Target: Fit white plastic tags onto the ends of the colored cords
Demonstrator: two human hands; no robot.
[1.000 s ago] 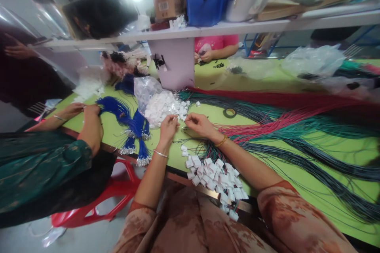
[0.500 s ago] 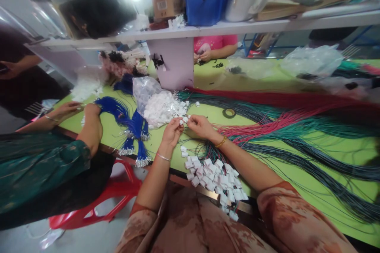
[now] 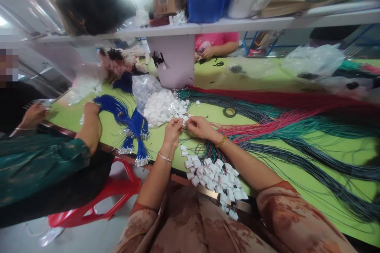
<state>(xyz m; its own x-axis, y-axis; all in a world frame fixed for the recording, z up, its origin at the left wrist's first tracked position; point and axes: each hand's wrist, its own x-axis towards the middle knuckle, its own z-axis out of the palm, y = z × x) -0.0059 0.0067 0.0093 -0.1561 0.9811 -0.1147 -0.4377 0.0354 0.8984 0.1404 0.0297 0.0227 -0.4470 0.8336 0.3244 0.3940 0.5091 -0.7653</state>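
- Green table (image 3: 156, 144) sits below.
- Left hand (image 3: 173, 131) pinches a white piece (image 3: 184, 121) at its fingertips' three o'clock.
- Right hand (image 3: 200, 127) curls beside it; I can't tell its grip.

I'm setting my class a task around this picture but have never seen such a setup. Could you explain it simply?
There is no machine: the left hand and right hand are a person's own, seen by a camera worn on that person's head. On the green table lie white pieces heaped at a clear bag, blue wire bundles, long red wires and a tape roll. The left hand pinches a small white piece; whether the right hand grips it too is too small to tell. The green sleeve and pink shirt belong to other people.
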